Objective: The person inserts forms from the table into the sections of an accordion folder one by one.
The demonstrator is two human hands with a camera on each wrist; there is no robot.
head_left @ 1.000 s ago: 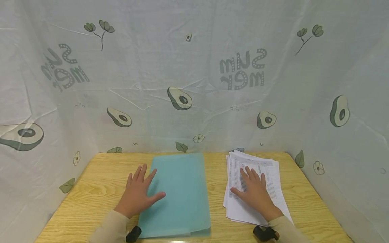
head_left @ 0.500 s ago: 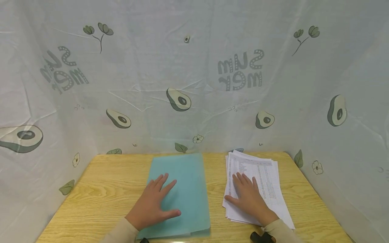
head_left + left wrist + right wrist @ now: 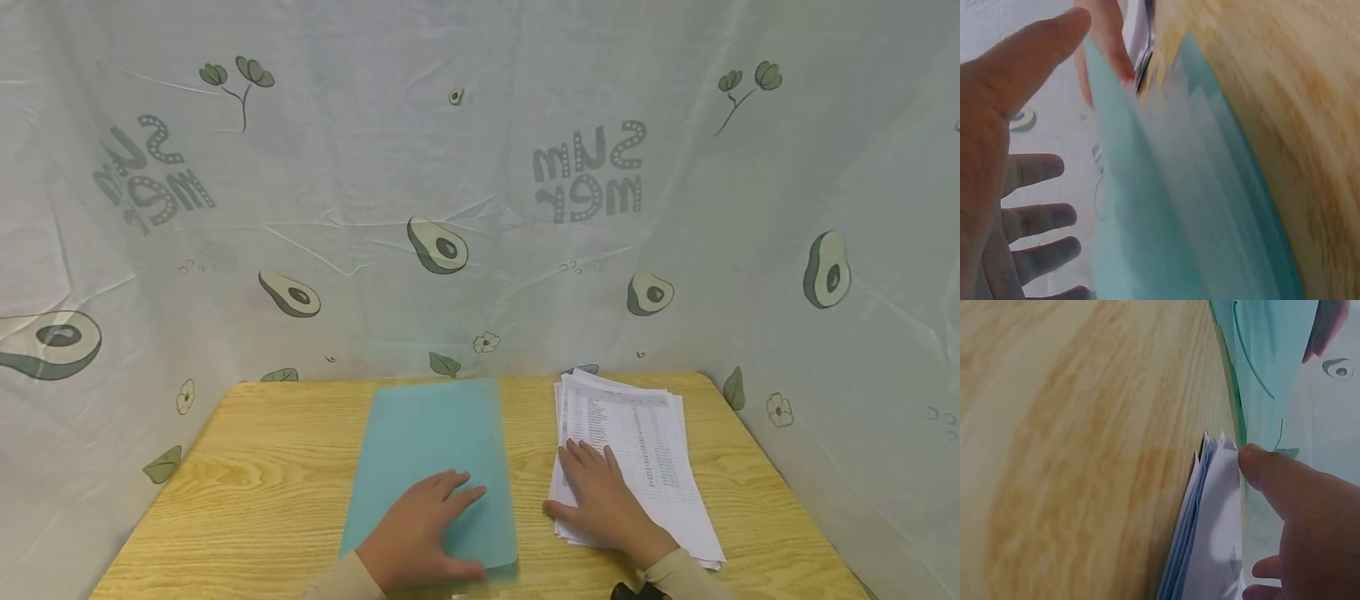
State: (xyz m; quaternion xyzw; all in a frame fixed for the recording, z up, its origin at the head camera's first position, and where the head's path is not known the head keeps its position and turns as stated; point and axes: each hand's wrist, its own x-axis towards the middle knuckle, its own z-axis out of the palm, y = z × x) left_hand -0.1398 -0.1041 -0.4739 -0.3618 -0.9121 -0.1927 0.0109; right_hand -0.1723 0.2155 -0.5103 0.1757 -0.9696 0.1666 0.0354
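Observation:
A light teal plastic folder (image 3: 420, 433) lies flat left of the table's middle. Over its near right part, my left hand (image 3: 423, 533) has its fingers loosely spread and holds nothing. Pale sheet-like layers (image 3: 1191, 169) show at the folder's edge in the left wrist view. A stack of white printed sheets (image 3: 637, 442) lies to the right, edges uneven. My right hand (image 3: 600, 504) is over its near left part, fingers extended. In the right wrist view, the right thumb (image 3: 1266, 472) is at the stack's corner; whether it touches the paper I cannot tell.
The wooden table (image 3: 262, 458) has bare surface left of the folder and a narrow strip between folder and stack. A white curtain (image 3: 337, 167) printed with avocados and leaves encloses the back and both sides.
My left hand has moved right and nearer across the folder, from its left edge to its near right part. My right hand has slid left and nearer over the stack. Folder and sheets stay put.

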